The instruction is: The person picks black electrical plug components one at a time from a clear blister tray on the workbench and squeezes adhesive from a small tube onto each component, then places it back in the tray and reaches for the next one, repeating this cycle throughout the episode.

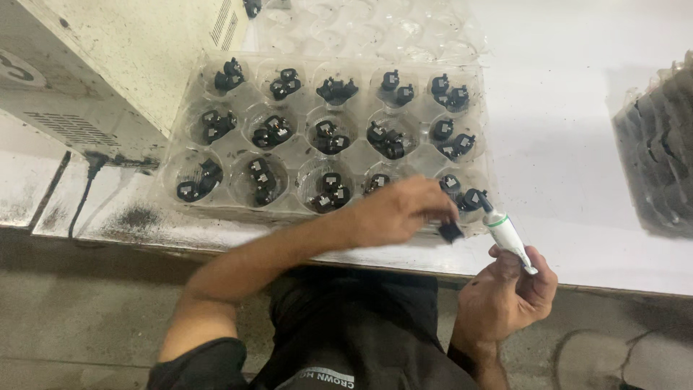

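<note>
White tabletop (577, 144), scuffed and stained, across most of frame; floor along lower edge. Pale metal machine housing (108, 65) with vent slots, upper left, black cable dropping from it. Dark stack of filled trays (660, 152) at right edge, partly cut off. Empty clear plastic tray (375, 25) at top centre.

Clear plastic blister tray with three rows of round cups (238, 155), centre frame, near front edge of tabletop. Each visible cup loaded with two or so small black plastic parts with metal tabs (268, 130).

Left hand (393, 211) reaching across from lower left to front right corner of tray, fingers closed in a pinch on one small black part (451, 231) at tray's front edge. Right hand (505, 292) lower right, below tabletop edge, fingers clenched around small white tube with green band and dark nozzle (505, 231).

Tube's long axis diagonal, lower right to upper left; nozzle up, at a black part (473, 198) in front right cup. Pinched part just left of and slightly below nozzle, near but apart. Contact between nozzle and cup part: cannot tell. Left hand nearer to tray; right hand nearer to body.
</note>
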Demonstrator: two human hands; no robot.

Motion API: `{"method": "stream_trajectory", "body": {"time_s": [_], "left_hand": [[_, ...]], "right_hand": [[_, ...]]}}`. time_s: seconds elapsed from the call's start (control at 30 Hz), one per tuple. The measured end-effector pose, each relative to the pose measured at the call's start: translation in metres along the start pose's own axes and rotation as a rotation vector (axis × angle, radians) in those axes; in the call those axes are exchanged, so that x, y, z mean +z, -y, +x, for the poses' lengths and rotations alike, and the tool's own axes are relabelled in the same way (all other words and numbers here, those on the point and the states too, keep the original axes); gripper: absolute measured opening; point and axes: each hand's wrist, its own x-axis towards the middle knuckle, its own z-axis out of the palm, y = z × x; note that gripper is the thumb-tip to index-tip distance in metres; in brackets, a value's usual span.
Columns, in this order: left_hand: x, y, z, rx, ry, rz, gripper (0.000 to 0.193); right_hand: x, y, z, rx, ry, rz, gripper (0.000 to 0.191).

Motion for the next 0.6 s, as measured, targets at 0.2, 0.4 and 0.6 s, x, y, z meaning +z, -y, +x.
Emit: {"method": "stream_trajectory", "body": {"time_s": [0.2,0.4,0.6], "left_hand": [[0.062,-0.073,-0.039,-0.338,-0.126,-0.795,0.024],[0.081,-0.067,-0.062,-0.469,-0.124,-1.103,0.047],[0.052,-0.037,-0.070,-0.432,-0.523,-1.308,0.043]], "right_hand": [[-0.001,0.016,-0.012,-0.166,0.060,-0.159,0.021],[0.006,0.012,-0.016,-0.365,0.206,-0.266,0.026],[0.019,0.008,-0.014,-0.419,0.244,-0.280,0.030]]}}
